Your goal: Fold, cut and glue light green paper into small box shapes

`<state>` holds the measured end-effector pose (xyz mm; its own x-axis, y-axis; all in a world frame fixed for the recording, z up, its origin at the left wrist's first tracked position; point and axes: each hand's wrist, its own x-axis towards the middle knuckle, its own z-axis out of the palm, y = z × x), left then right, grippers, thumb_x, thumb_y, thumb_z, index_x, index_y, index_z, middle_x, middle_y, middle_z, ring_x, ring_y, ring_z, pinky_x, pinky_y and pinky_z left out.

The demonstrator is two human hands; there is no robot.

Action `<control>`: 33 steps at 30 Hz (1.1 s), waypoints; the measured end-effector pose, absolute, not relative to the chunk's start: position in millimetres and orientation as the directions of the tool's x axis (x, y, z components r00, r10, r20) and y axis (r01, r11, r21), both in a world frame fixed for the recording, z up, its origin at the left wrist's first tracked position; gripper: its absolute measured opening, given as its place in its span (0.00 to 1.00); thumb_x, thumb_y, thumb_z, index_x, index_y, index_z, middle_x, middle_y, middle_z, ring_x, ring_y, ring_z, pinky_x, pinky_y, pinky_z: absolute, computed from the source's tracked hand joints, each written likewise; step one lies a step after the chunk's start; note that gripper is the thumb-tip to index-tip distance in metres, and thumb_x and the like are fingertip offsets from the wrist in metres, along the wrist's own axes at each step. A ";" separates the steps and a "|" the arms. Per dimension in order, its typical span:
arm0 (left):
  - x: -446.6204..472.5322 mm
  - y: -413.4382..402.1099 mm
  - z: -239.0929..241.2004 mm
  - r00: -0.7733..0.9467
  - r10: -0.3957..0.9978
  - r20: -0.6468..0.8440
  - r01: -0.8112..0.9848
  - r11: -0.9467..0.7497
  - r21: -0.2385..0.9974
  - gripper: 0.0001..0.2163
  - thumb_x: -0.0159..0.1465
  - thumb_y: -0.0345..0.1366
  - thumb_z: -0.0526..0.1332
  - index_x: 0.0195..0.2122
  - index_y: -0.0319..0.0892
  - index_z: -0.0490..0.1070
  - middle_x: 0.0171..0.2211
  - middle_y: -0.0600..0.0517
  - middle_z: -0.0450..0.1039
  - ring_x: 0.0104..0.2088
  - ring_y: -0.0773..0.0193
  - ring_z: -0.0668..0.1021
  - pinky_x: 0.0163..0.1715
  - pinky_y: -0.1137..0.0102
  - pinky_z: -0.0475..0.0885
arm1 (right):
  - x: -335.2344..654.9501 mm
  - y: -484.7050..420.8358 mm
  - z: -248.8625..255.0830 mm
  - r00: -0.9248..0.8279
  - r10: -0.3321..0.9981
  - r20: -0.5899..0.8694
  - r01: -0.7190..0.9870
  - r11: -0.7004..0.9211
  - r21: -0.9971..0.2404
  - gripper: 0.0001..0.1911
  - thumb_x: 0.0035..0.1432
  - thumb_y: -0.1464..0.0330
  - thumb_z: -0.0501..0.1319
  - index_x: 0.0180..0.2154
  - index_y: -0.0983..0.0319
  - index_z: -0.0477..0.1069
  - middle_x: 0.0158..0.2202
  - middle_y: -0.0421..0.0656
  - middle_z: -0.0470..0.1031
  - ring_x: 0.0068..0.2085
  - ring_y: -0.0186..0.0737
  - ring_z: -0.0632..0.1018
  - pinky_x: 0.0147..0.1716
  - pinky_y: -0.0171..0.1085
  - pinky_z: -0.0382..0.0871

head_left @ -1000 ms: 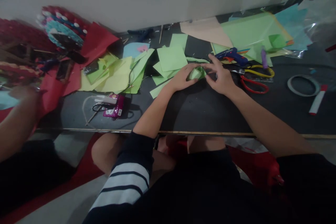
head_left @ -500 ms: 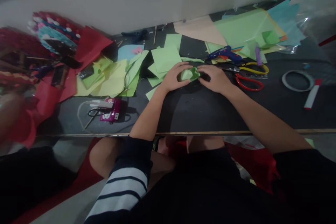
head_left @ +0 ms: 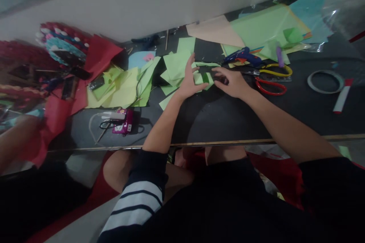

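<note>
A small folded piece of light green paper (head_left: 207, 80) rests on the dark table between my two hands. My left hand (head_left: 189, 79) is open at its left side, fingers raised and thumb stretched along the near edge of the paper. To the right, my right hand (head_left: 232, 82) is open too, thumb and forefinger apart, just beside the fold. Whether its fingertips touch the paper I cannot tell. Behind my left hand lie loose green paper squares (head_left: 174, 66). Scissors with red and yellow handles (head_left: 270, 87) lie right of my right hand.
A blue glue gun (head_left: 245, 57) sits behind the scissors. Farther right are a tape roll (head_left: 312, 85) and a marker (head_left: 342, 98). On the left lie a purple box with a cable (head_left: 123, 121), yellow sheets (head_left: 122, 83) and red paper (head_left: 101, 54). Another person's arm (head_left: 17, 140) reaches in.
Both hands have loosened from around the folded green paper. My left fingers have lifted and spread, and the paper now stands more exposed between the hands. The other person's arm has moved.
</note>
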<state>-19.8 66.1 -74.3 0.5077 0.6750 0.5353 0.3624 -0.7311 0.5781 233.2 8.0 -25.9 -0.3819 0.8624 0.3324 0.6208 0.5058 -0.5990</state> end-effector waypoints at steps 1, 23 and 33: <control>-17.9 63.9 -72.1 0.483 0.687 0.543 0.383 -0.723 0.575 0.54 0.66 0.68 0.59 0.78 0.60 0.20 0.82 0.42 0.35 0.78 0.41 0.57 0.68 0.48 0.72 | 231.3 7.0 -25.5 -0.393 0.849 0.352 0.614 0.528 -0.587 0.29 0.62 0.67 0.60 0.65 0.61 0.73 0.55 0.51 0.84 0.47 0.53 0.85 0.48 0.52 0.81; -49.1 47.4 -15.9 0.620 0.763 0.184 0.466 -0.547 0.696 0.61 0.50 0.64 0.77 0.77 0.51 0.45 0.75 0.32 0.57 0.73 0.30 0.65 0.65 0.42 0.71 | 224.3 1.2 -27.8 -0.412 0.872 0.264 0.707 0.489 -0.512 0.31 0.62 0.68 0.59 0.66 0.62 0.72 0.55 0.54 0.83 0.57 0.61 0.81 0.59 0.62 0.74; -52.7 40.2 4.1 0.427 0.891 0.153 0.604 -0.407 0.685 0.29 0.56 0.48 0.76 0.54 0.47 0.66 0.51 0.44 0.77 0.51 0.50 0.82 0.45 0.60 0.81 | 220.8 -1.6 -23.4 -0.460 0.844 0.275 0.693 0.535 -0.483 0.32 0.65 0.63 0.59 0.69 0.59 0.69 0.53 0.52 0.83 0.54 0.60 0.82 0.55 0.59 0.76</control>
